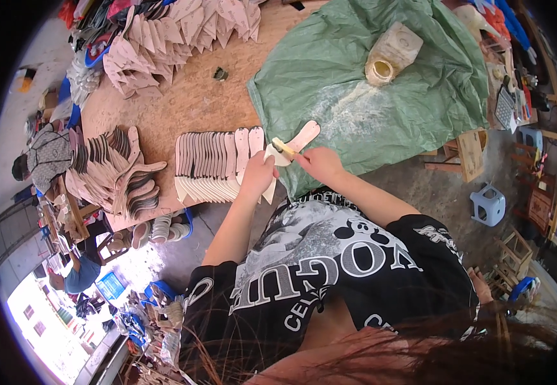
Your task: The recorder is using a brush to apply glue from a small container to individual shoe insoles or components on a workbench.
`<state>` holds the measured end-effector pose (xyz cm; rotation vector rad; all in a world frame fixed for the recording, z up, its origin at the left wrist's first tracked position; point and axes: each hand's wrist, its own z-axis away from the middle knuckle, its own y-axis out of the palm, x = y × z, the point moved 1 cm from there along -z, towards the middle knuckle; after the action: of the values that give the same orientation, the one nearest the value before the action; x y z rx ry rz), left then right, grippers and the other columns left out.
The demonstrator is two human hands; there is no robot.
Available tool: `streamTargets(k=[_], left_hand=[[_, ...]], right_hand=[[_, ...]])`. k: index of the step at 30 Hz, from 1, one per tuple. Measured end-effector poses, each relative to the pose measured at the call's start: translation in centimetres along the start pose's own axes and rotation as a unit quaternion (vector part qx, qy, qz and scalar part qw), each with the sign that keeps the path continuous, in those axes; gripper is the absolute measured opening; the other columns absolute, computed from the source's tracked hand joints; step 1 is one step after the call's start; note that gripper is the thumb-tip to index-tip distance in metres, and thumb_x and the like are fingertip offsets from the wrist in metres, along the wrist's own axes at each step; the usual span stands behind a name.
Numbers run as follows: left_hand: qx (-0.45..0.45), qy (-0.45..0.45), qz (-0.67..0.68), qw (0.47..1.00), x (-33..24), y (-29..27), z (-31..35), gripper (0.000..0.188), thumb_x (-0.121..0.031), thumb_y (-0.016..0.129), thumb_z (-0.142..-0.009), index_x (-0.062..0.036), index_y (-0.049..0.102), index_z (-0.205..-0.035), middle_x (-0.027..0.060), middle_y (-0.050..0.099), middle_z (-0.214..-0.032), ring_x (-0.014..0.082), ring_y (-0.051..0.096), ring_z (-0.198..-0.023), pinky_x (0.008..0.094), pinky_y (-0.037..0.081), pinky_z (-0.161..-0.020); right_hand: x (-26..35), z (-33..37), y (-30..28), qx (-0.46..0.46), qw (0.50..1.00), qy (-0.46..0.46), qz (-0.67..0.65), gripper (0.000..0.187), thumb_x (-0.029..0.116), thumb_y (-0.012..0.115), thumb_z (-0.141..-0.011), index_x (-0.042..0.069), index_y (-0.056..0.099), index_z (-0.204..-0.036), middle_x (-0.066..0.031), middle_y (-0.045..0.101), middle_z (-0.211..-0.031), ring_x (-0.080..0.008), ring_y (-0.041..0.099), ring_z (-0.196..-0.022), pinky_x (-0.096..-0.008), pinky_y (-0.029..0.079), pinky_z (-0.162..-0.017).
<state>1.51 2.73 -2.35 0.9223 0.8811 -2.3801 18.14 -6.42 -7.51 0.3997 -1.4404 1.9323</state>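
Note:
Just in front of me, a pinkish shoe insole (304, 135) lies slanted at the edge of a green plastic sheet (317, 83), with a cream-white piece at its near end. My left hand (260, 174) is closed on that white end. In my right hand (320, 165) is a small yellowish brush (283, 148), its head against the white part; its bristles are too small to make out. To the left, touching or close to my left hand, a row of overlapping insoles (208, 154) with pale near ends lies on the wooden table (182, 106).
A yellowed plastic jug (394, 51) lies tipped on the sheet beside a pale dried smear. Another insole pile (114, 170) sits at the table's left, and fanned pinkish pieces (156, 48) lie at the back. A blue stool (487, 205) stands on the floor at right.

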Motion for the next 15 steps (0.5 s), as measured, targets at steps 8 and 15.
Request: streamTargets(k=[8, 15], left_hand=[[-0.029, 0.027, -0.092, 0.995, -0.8, 1.1, 0.5, 0.026, -0.019, 0.045, -0.091, 0.0056, 0.051, -0.086, 0.0182, 0.059, -0.059, 0.0327, 0.062, -0.059, 0.0434, 0.046, -0.061], [-0.028, 0.029, -0.117, 0.992, -0.4, 0.2, 0.0, 0.026, -0.018, 0.045, -0.091, 0.0066, 0.051, -0.089, 0.024, 0.059, -0.067, 0.0402, 0.061, -0.067, 0.0491, 0.047, -0.066]], right_hand=[[0.2, 1.1, 0.5, 0.013, 0.983, 0.061, -0.173, 0.049, 0.045, 0.049, -0.09, 0.006, 0.065, -0.067, -0.0162, 0.059, -0.061, -0.0334, 0.06, -0.057, -0.0439, 0.045, -0.055], [-0.2, 0.5, -0.6, 0.031, 0.976, 0.053, -0.21, 0.047, 0.044, 0.05, -0.091, 0.004, 0.063, -0.071, -0.0146, 0.057, -0.059, -0.0297, 0.056, -0.055, -0.0411, 0.042, -0.054]])
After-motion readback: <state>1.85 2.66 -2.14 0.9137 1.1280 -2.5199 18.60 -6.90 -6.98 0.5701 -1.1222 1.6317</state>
